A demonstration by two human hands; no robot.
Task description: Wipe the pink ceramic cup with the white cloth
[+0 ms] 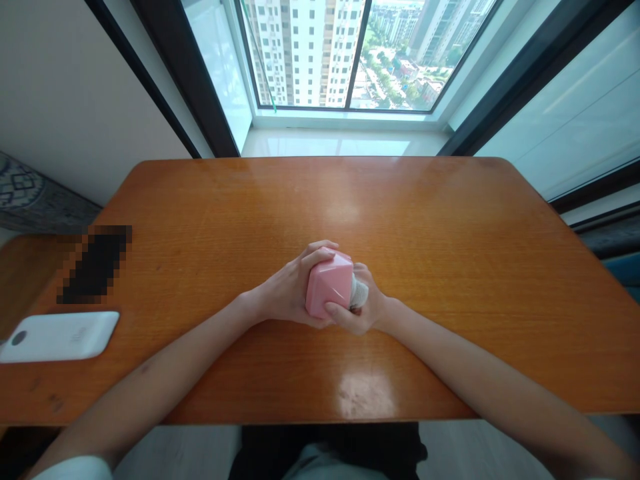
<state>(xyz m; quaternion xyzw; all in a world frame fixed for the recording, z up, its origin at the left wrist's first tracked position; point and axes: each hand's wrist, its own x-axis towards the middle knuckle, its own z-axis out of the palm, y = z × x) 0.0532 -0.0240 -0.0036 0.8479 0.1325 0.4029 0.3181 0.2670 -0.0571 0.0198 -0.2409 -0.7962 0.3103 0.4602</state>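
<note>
Above the middle of the wooden table, both hands hold a glossy pink faceted bottle [330, 287] lying tilted, its white ribbed cap [359, 293] pointing right. My left hand [293, 283] wraps round the body from the left, fingers over the top. My right hand [367, 310] grips from the right, its thumb pressed on the lower front of the bottle near the neck. The fingers of the right hand are partly hidden behind the bottle and cap. Whether the bottle's underside touches the table cannot be made out.
The wooden table [450, 247] spans the view. At its left side lie a white rounded flat object [65, 337] with a dark round spot and a dark pixelated shape [97, 263]. Beyond the far edge is a window [350, 53] with a white sill [345, 141].
</note>
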